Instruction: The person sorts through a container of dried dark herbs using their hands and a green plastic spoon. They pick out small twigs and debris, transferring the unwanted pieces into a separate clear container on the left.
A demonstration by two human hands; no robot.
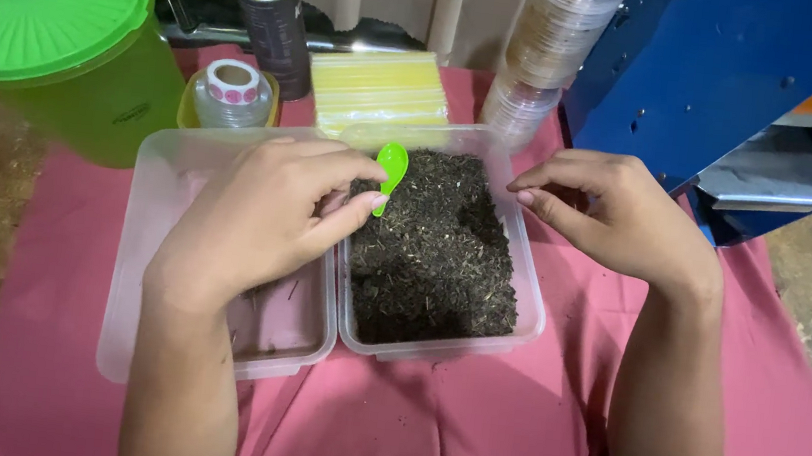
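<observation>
A big round green plastic tub with a ribbed lid [47, 9] stands at the far left of the pink-clothed tabletop [466, 425]. Beside it lies a nearly empty clear plastic tray [152, 252], and over it the left hand [261, 218] pinches a small bright-green plastic spoon [391, 168] between thumb and fingers. The spoon hangs above the dark dried leaves filling the second clear tray [439, 252]. The right hand [618, 215] hovers at that tray's right edge, fingertips pinched together, holding nothing I can make out.
</observation>
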